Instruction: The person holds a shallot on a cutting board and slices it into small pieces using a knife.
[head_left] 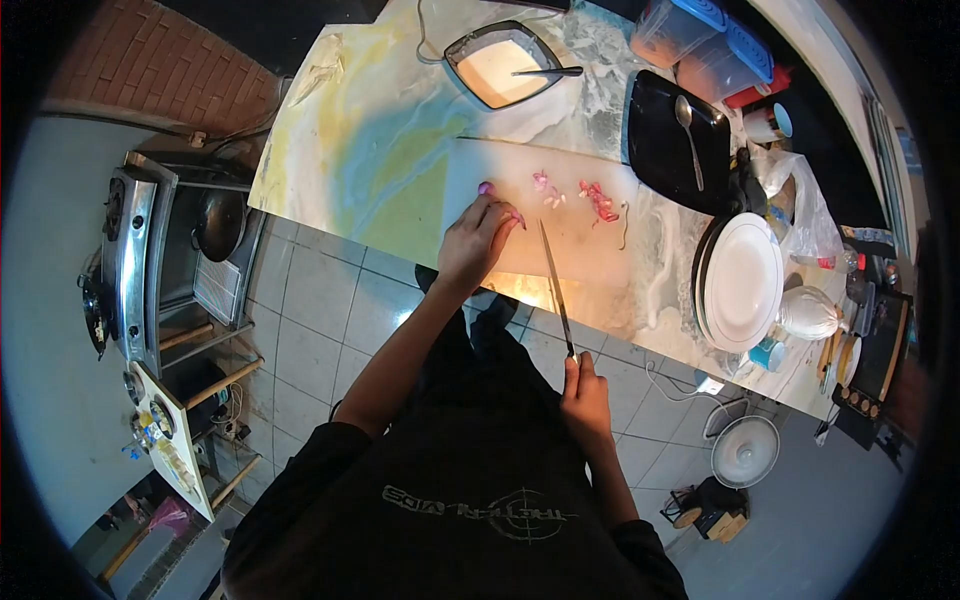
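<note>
Holding knife [554, 285], touching onion [486, 188], chopped bits [600, 203] nearby

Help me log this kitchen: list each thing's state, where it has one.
Left hand: curled against a purplish piece
Right hand: closed around the knife
Knife: gripped by its handle
Chopped pieces: loose on the cutting board
Bowl: holding pale mixture and a utensil
Black tray: bearing a metal spoon
White plate: stacked on dark plates
Containers: lidded
</note>
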